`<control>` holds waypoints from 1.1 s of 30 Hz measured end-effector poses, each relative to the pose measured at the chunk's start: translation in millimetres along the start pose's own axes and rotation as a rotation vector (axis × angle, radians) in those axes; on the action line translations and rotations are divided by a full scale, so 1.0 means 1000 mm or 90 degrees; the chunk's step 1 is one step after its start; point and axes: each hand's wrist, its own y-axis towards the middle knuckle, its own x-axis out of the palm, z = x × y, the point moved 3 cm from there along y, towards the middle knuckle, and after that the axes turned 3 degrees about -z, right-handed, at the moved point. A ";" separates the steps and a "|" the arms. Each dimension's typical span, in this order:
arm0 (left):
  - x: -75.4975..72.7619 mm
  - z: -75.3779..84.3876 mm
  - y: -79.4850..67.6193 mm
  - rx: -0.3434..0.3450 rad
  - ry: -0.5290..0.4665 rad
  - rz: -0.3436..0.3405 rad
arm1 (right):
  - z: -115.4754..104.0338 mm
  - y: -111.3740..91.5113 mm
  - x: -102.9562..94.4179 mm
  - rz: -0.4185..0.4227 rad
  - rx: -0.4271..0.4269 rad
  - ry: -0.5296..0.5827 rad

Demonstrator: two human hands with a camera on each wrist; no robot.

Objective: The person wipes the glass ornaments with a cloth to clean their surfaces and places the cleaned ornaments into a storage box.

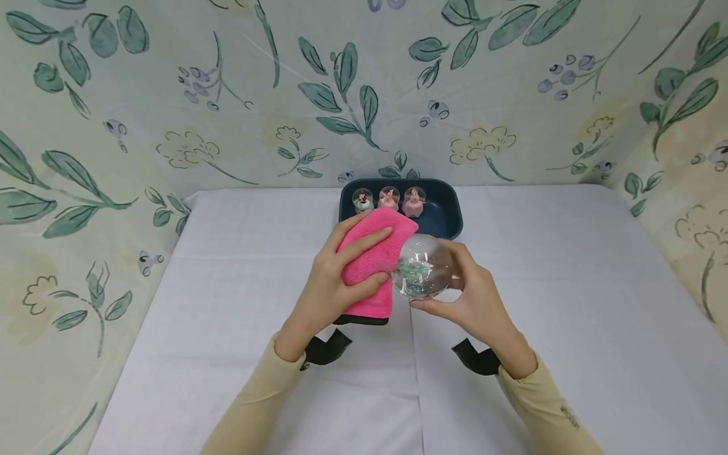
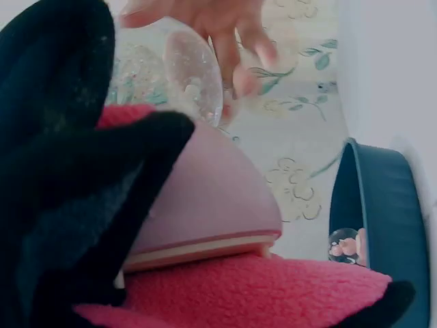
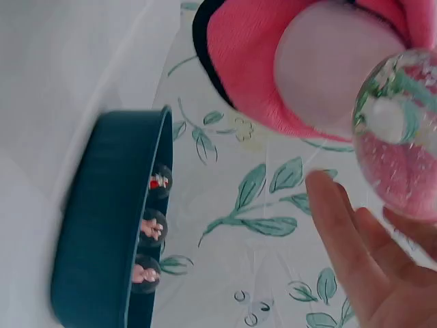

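A snow globe with a clear dome, glitter and green bits inside is held between the hands. Its smooth pale pink base is wrapped in a bright pink fleecy cloth with dark edging. My left hand grips the base through this cloth, fingers spread over the top and thumb in front. Around the dome's right side curves my right hand, thumb below and fingers behind. In the right wrist view some fingers of that hand stand slightly off the glass.
Behind the hands stands a dark blue tray. Inside it, in a row, are a small globe with a red-and-white figure and two with pink figures, one a pink globe. White cloth covers the table; a floral curtain hangs behind.
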 end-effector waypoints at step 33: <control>0.008 0.005 -0.005 0.010 0.012 0.009 | 0.000 0.003 -0.004 0.062 -0.136 0.017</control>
